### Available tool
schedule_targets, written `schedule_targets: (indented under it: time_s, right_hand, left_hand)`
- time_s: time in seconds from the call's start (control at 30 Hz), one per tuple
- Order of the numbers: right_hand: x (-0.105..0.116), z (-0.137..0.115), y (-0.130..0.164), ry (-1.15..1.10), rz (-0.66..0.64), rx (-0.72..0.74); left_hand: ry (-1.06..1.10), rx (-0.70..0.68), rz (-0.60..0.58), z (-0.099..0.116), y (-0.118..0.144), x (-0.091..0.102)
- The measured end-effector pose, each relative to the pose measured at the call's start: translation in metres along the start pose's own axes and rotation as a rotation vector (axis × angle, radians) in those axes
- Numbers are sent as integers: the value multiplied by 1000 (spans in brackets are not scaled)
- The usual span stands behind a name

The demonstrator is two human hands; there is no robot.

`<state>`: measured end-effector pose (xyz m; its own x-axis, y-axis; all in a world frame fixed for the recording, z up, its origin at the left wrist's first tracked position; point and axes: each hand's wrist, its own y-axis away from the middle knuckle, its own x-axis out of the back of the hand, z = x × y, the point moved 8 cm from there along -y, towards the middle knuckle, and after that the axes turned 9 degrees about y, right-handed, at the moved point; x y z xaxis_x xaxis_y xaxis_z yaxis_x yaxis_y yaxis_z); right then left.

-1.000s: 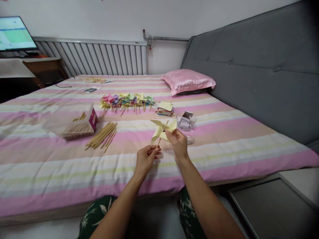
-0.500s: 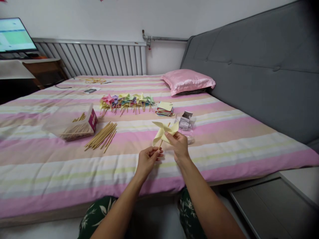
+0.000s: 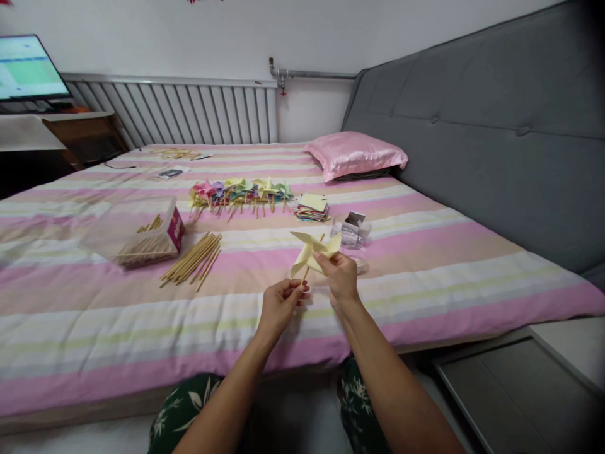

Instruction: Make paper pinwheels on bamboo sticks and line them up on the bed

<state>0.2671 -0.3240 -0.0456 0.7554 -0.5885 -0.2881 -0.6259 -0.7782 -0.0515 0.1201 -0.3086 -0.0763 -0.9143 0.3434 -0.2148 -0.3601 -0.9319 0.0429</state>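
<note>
A pale yellow paper pinwheel [image 3: 305, 252] is held between my hands above the near part of the bed. My left hand [image 3: 282, 302] pinches its thin wooden stick [image 3: 306, 275] below the blades. The thumb of my right hand [image 3: 341, 274] presses near the pinwheel's centre, with its fingers behind the paper and partly hidden. The stick's upper end shows past the blades. Just beyond my right hand lie a clear plastic container [image 3: 352, 230] with small silvery contents that I cannot make out and a stack of coloured paper squares [image 3: 312, 207].
Several finished-looking pinwheels [image 3: 241, 192] lie in a row farther back. Loose wooden sticks [image 3: 193, 260] are left of my hands, beside a clear plastic box [image 3: 146, 233] holding more sticks. A pink pillow [image 3: 357, 154] rests near the grey headboard [image 3: 482, 132].
The pinwheel and my right hand have shifted very slightly to the right. Both hands keep their hold, and the other things have not moved.
</note>
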Motion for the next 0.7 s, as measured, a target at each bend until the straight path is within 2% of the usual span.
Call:
schedule_targets:
  time_s: [0.33,0.6,0.7]
  right_hand:
    - [5,2,-2,-37,68,-28]
    - [-1,-1,-1,-31,-19,1]
    - [3,-2,-2,-40,20,18]
  left_hand:
    - [-350,-192,52,13,4,7]
    - [-212,-112,122,10,2,12]
    - [-215,-119,172,12,1,19]
